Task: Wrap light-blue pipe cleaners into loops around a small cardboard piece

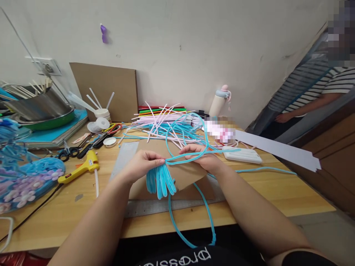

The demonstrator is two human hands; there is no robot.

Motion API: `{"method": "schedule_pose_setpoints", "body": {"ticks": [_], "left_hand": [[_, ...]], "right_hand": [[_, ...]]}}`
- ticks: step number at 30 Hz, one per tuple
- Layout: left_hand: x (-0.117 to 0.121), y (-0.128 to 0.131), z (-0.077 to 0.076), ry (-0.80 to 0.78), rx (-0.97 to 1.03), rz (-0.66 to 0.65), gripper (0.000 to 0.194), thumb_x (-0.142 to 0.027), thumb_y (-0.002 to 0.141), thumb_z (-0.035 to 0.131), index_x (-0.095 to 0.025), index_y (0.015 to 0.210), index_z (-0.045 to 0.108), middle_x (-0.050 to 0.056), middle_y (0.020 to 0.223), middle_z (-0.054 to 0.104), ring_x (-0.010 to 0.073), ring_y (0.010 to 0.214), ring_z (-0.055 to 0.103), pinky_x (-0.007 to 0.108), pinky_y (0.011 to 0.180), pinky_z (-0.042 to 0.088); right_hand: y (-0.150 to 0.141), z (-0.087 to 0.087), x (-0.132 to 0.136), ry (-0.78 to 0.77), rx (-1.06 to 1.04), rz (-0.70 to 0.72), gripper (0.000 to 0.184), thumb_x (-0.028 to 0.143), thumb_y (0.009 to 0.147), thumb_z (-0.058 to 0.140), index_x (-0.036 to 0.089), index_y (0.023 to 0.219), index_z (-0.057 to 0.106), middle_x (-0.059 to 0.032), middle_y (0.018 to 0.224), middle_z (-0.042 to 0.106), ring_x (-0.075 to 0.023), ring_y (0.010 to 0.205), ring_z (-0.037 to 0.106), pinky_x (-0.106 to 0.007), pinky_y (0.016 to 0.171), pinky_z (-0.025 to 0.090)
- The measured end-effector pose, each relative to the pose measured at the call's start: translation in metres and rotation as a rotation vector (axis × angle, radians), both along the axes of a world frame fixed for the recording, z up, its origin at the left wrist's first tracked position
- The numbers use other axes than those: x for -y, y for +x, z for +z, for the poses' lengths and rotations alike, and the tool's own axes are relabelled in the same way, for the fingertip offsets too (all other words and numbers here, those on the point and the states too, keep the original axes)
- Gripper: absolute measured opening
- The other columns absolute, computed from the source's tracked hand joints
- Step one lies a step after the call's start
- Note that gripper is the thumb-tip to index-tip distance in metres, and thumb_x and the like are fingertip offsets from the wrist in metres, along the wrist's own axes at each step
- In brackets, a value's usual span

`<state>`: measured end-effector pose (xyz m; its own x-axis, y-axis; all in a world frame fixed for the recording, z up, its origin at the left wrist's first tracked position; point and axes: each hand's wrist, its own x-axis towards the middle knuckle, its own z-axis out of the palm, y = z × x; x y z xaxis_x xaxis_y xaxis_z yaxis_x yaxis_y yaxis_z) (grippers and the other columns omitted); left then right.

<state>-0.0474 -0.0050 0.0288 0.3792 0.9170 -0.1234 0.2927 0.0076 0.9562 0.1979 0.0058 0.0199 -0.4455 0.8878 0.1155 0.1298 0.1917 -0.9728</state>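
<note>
My left hand (148, 162) pinches the gathered top of a bunch of looped blue pipe cleaners (161, 181), whose loops hang down below the fingers. From that pinch a long blue strand runs right to my right hand (198, 157), curling up in a big loop above it. The right fingers are bent around this strand; their tips are partly hidden. More of the blue length droops in a curve over the table's front edge toward my shirt. Beneath both hands lies a piece of brown cardboard (191, 177) on a grey mat (133, 213).
Loose pink and blue pipe cleaners (163, 125) are heaped behind my hands. A yellow glue gun (83, 168), scissors (68, 151) and a flowered blue piece (33, 184) lie left. On the right are a white power bank (242, 155) and a bottle (219, 101). A person in stripes stands beyond.
</note>
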Motion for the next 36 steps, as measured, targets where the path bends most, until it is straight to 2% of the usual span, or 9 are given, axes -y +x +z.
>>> {"method": "schedule_pose_setpoints", "body": {"ticks": [5, 9, 15, 22, 29, 36], "left_hand": [[0.002, 0.004, 0.002, 0.028, -0.041, -0.011, 0.027, -0.039, 0.068, 0.065, -0.015, 0.078, 0.071, 0.003, 0.067, 0.068, 0.0122, 0.057, 0.054, 0.022, 0.053, 0.038], [0.003, 0.005, 0.003, 0.038, -0.076, -0.032, 0.03, -0.04, 0.068, 0.065, -0.014, 0.08, 0.072, 0.003, 0.066, 0.067, 0.013, 0.057, 0.054, 0.022, 0.052, 0.038], [0.003, 0.006, 0.005, 0.023, -0.093, 0.017, 0.03, -0.039, 0.065, 0.067, -0.014, 0.08, 0.072, 0.004, 0.069, 0.069, 0.0138, 0.06, 0.056, 0.023, 0.055, 0.04], [0.004, 0.007, 0.006, -0.022, -0.021, 0.032, 0.031, -0.036, 0.061, 0.071, -0.019, 0.087, 0.073, 0.004, 0.079, 0.072, 0.0157, 0.064, 0.059, 0.025, 0.059, 0.044], [0.004, 0.007, 0.006, -0.007, -0.042, 0.025, 0.031, -0.037, 0.062, 0.07, -0.017, 0.085, 0.073, 0.005, 0.074, 0.071, 0.0158, 0.062, 0.059, 0.025, 0.057, 0.043], [0.005, 0.007, 0.008, 0.002, -0.068, -0.035, 0.026, -0.039, 0.066, 0.065, -0.016, 0.077, 0.072, 0.002, 0.066, 0.067, 0.0131, 0.057, 0.053, 0.023, 0.053, 0.038]], "right_hand": [[-0.003, 0.005, 0.004, -0.005, -0.046, 0.005, 0.025, 0.026, 0.071, 0.062, 0.021, 0.095, 0.054, -0.0006, 0.089, 0.056, -0.0146, 0.081, 0.053, -0.025, 0.069, 0.041], [-0.004, 0.003, 0.005, 0.102, 0.003, -0.04, 0.024, 0.023, 0.072, 0.06, 0.021, 0.095, 0.051, -0.001, 0.089, 0.053, -0.0156, 0.084, 0.051, -0.026, 0.072, 0.041], [-0.005, 0.002, 0.007, 0.308, 0.116, -0.086, 0.021, 0.021, 0.074, 0.057, 0.02, 0.094, 0.052, -0.0022, 0.092, 0.054, -0.0175, 0.088, 0.051, -0.03, 0.08, 0.039], [-0.008, 0.004, 0.008, 0.37, 0.155, -0.146, 0.016, 0.02, 0.074, 0.056, 0.02, 0.09, 0.052, -0.003, 0.091, 0.056, -0.0184, 0.088, 0.052, -0.031, 0.082, 0.039], [-0.01, 0.007, 0.013, 0.248, 0.123, -0.108, 0.017, 0.02, 0.073, 0.055, 0.02, 0.089, 0.051, -0.002, 0.087, 0.056, -0.0169, 0.081, 0.052, -0.028, 0.071, 0.041], [-0.011, 0.007, 0.014, 0.254, 0.09, -0.105, 0.015, 0.018, 0.072, 0.056, 0.02, 0.087, 0.053, -0.0014, 0.087, 0.055, -0.0164, 0.083, 0.052, -0.027, 0.074, 0.04]]}}
